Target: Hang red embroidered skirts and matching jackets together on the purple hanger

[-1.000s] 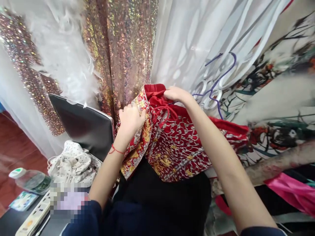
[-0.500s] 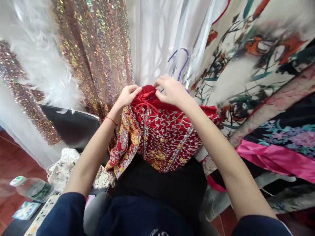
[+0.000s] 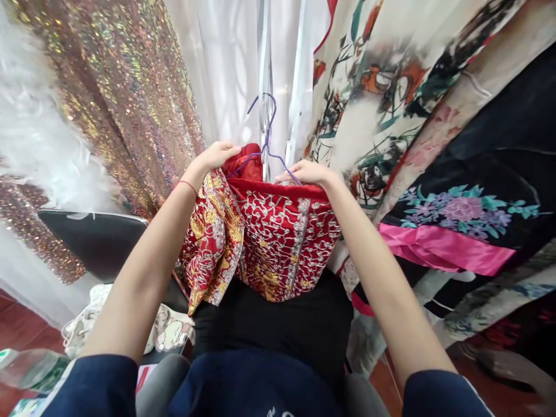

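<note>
A red garment (image 3: pixel 278 237) with silver and gold embroidery hangs in front of me over my lap. At its upper left edge, my left hand (image 3: pixel 219 155) is closed on the red fabric, with its thumb hidden. A thin purple hanger (image 3: pixel 268 130) stands hook up in the garment's top opening, and its lower part is hidden inside. My right hand (image 3: pixel 307 172) grips the top edge on the right, beside the hanger's right arm. Its fingers lie behind the edge, partly covered. On the left, a fold of gold-trimmed cloth (image 3: pixel 217 231) drapes down.
White curtains (image 3: pixel 230 69) and a sequinned cloth (image 3: pixel 130 87) hang behind. Several garments, one black with embroidered flowers (image 3: pixel 464 208), crowd the right. At left are a black chair back (image 3: pixel 95 237), white feathers (image 3: pixel 47 127) and a plastic bottle (image 3: pixel 35 368).
My right hand has left the area by the hanger's hook and moved to the garment's right top edge. The hanger's arms now show in the opening. My view has turned right.
</note>
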Motion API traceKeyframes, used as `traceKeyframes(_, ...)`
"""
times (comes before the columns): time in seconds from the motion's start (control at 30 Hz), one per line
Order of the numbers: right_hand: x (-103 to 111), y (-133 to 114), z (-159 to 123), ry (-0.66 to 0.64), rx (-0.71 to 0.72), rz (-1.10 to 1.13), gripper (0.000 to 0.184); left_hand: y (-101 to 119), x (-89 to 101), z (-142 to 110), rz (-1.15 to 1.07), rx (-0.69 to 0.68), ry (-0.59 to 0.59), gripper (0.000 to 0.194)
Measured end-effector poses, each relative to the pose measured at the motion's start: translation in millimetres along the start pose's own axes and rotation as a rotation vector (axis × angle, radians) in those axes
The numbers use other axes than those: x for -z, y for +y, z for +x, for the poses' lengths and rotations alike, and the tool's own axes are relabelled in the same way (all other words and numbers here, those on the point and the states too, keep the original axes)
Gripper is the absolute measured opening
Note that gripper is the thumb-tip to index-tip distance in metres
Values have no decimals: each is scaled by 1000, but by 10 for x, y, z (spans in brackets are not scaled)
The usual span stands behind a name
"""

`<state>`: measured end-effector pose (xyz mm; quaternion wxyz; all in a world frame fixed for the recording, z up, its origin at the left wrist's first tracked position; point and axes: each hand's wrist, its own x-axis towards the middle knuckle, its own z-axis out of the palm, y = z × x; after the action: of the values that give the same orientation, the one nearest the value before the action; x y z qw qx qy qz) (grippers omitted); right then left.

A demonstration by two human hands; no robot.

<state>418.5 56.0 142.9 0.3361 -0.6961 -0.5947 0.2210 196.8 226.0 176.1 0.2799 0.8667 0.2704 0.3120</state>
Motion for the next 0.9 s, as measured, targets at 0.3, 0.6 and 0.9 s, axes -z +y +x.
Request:
traceKeyframes(0.3,22,-31,40,-201,185,-114,46,330,-120,-285,-122,90,-316,31)
traceKeyframes(0.6,167,132,-269,-101,67,122,34,418,-327,-391,235,-205,78,34)
traceKeyframes(0.9,40,179,-496,277,160,75,28,113,-1005,-1551,818,-206,-96,42)
